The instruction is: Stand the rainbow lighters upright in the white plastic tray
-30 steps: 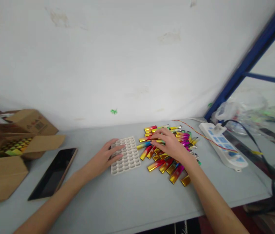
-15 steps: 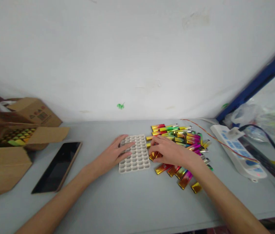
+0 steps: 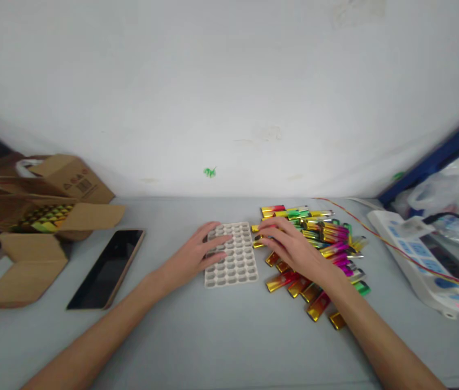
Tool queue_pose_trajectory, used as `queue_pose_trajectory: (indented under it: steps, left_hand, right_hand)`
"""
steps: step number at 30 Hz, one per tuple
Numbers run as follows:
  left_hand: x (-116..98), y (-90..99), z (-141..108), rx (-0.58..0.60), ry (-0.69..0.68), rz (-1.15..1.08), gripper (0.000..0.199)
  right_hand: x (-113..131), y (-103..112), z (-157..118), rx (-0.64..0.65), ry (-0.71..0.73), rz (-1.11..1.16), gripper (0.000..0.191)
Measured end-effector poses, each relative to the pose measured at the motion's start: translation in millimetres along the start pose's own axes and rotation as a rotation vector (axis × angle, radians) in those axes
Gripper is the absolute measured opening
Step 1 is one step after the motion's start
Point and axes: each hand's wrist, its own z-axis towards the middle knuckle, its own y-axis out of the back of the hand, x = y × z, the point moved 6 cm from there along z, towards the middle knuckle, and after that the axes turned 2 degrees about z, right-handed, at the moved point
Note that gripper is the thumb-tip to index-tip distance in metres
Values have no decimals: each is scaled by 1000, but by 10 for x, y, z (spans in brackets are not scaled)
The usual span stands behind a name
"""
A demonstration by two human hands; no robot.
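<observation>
My left hand point(image 3: 194, 250) lies with fingers spread over the left side of a white tray point(image 3: 239, 279) with rows of small oval holes. The holes that show look empty. Just right of the tray, my right hand point(image 3: 290, 244) reaches over a pile of shiny lighters point(image 3: 335, 233) in gold, red, green and magenta. Its fingers are bent, with the tips close together around the dark end of a lighter point(image 3: 257, 238) at the pile's left edge. Part of that lighter is hidden by the fingers.
A black phone point(image 3: 107, 269) lies left of my left arm. Beyond it stands an open cardboard box point(image 3: 95, 216) holding packed lighters, beside another carton point(image 3: 85, 179). At right are a white power strip point(image 3: 420, 260), a red-yellow wire point(image 3: 369, 230) and plastic bags point(image 3: 448, 189).
The view has shifted, so most things sit further right. My right hand's fingers have moved slightly up and are less curled over the pile's left edge. My left hand stays on the tray.
</observation>
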Motion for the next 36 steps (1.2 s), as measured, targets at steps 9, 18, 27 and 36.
queue_pose_trajectory:
  steps: [9, 18, 27, 36]
  left_hand:
    - [-111, -64, 9, 20, 14, 16, 45]
    - [-183, -131, -9, -32, 25, 2, 44]
    - [-226, 44, -12, -150, 128, -102, 53]
    - [-723, 158, 248, -126, 44, -343, 37]
  right_hand:
    - [-256, 142, -181, -307, -409, 302, 36]
    - [-218, -68, -121, -210, -478, 495, 32]
    - [-180, -131, -86, -223, -568, 567, 39]
    - [-65, -364, -20, -201, -537, 868, 48]
